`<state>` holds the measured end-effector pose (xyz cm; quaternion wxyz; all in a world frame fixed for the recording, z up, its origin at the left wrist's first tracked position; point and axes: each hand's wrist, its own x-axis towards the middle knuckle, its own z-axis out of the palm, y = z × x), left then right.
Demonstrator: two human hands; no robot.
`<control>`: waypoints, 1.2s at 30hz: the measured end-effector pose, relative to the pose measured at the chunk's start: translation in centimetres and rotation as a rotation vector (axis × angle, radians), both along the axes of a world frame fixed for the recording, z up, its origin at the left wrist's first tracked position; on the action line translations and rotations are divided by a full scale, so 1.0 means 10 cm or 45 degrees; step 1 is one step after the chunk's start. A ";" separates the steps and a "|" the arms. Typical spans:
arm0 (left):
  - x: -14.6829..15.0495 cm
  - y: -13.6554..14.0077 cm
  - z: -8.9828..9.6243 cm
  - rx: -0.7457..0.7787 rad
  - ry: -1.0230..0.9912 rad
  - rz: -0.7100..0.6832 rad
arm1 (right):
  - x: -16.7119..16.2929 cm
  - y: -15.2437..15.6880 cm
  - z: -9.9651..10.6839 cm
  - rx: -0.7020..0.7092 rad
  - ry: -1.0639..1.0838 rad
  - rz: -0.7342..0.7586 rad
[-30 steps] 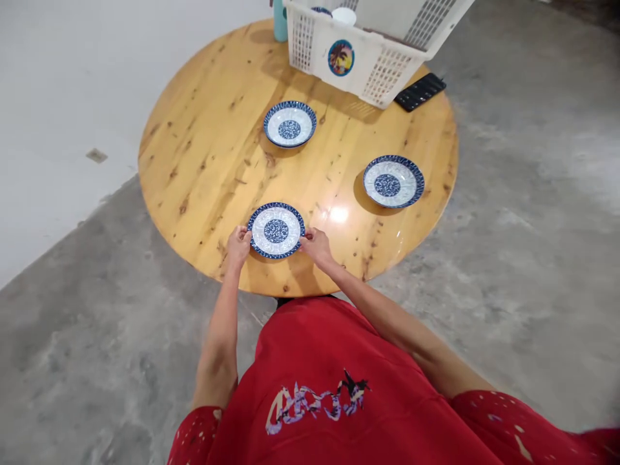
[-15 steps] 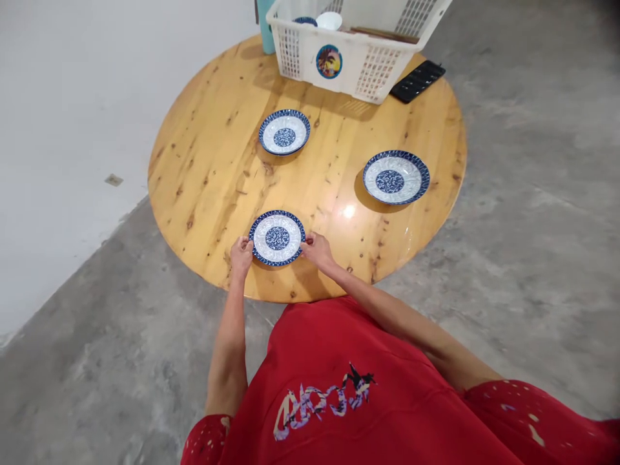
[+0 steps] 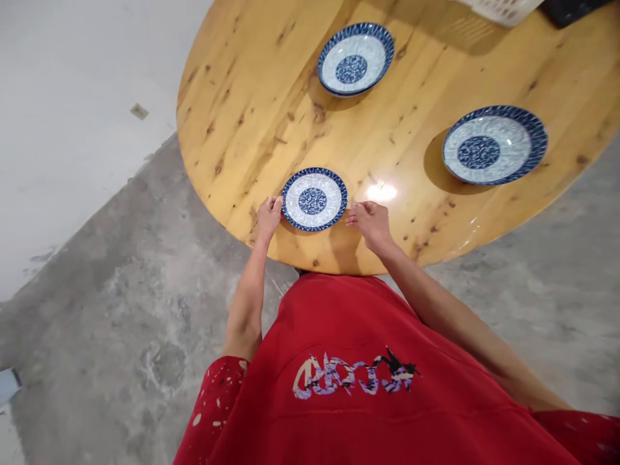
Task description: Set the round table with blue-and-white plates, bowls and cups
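Note:
A blue-and-white plate (image 3: 312, 200) lies near the front edge of the round wooden table. At its left rim my left hand (image 3: 269, 217) is closed, thumb and fingers pinching the edge. My right hand (image 3: 371, 221) is just off the right rim, its fingers loosely bent and apart, with nothing visible in them. Farther back on the table sits a second patterned plate (image 3: 356, 59), deeper in shape. To the right is a third, larger-looking plate (image 3: 494, 145) with the same blue border.
The wooden table (image 3: 232, 155) has a curved front edge close to my red shirt (image 3: 358, 336). A corner of a white plastic basket (image 3: 506, 10) shows at the top right, beside a black object (image 3: 571, 10). A pale wall stands to the left, above grey concrete floor.
My right hand has come away from the plate's right rim. My left hand stays at the left rim. The view has tilted down and closer, so most of the basket is out of frame.

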<state>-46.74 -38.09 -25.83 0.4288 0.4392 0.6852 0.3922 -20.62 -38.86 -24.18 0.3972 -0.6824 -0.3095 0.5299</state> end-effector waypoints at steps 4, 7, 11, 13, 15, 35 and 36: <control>-0.03 -0.08 0.03 -0.026 -0.097 0.036 | 0.06 -0.04 0.03 0.021 -0.020 -0.061; -0.07 -0.14 0.03 -0.044 -0.112 0.095 | 0.11 -0.10 -0.01 0.017 -0.043 -0.075; -0.11 -0.20 0.00 -0.075 -0.106 0.091 | 0.13 -0.20 -0.05 -0.027 -0.042 -0.106; -0.11 -0.21 0.00 -0.085 -0.114 0.052 | 0.11 -0.23 -0.05 -0.033 -0.032 -0.123; -0.08 -0.20 0.00 -0.082 -0.126 -0.005 | 0.06 -0.22 -0.05 -0.010 -0.023 -0.107; -0.07 -0.04 0.12 -0.117 0.053 -0.217 | -0.27 -0.09 0.13 0.050 -0.167 0.074; -0.10 -0.04 0.12 -0.104 0.059 -0.212 | -0.24 -0.08 0.14 0.066 -0.171 0.065</control>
